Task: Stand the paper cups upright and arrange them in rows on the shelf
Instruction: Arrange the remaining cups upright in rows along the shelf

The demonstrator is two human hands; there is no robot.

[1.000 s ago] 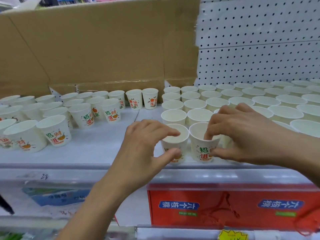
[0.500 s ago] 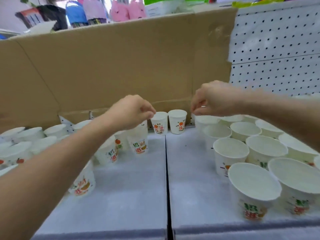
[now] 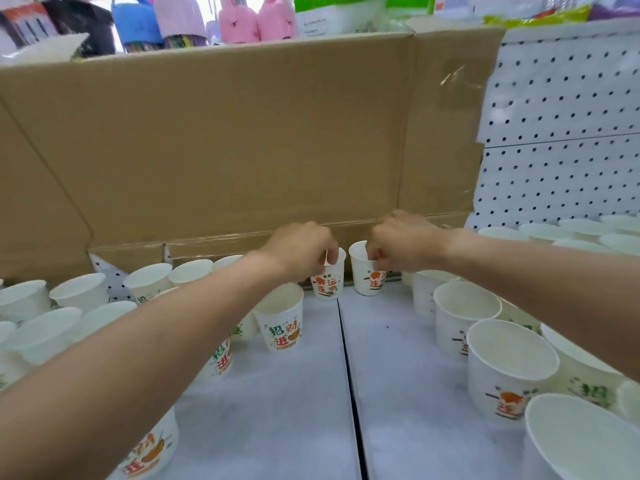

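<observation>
Nearest, under the right forearm: a packed block of upright white paper cups [image 3: 512, 368], mouths up, in rows. Under the left forearm: looser white printed paper cups [image 3: 280, 323], also upright but not aligned. Pale grey shelf boards [image 3: 398, 393] lie between the arms.

At the fingertips: two small white paper cups printed orange and green, side by side, not touching. Both stand with the long axis vertical, mouth up. Left hand [image 3: 299, 251] pinches the rim of the left back cup [image 3: 327, 283]; right hand [image 3: 405, 242] pinches the rim of the right back cup [image 3: 370, 278].

Step, as judged: collecting stragglers for the rows. Next move calls for a straight lift and a light pinch so the rims don't crumple, then seating beside the packed block.

Beyond the hands: brown cardboard sheet [image 3: 242, 150]; white pegboard [image 3: 561, 133] past the right hand.
</observation>
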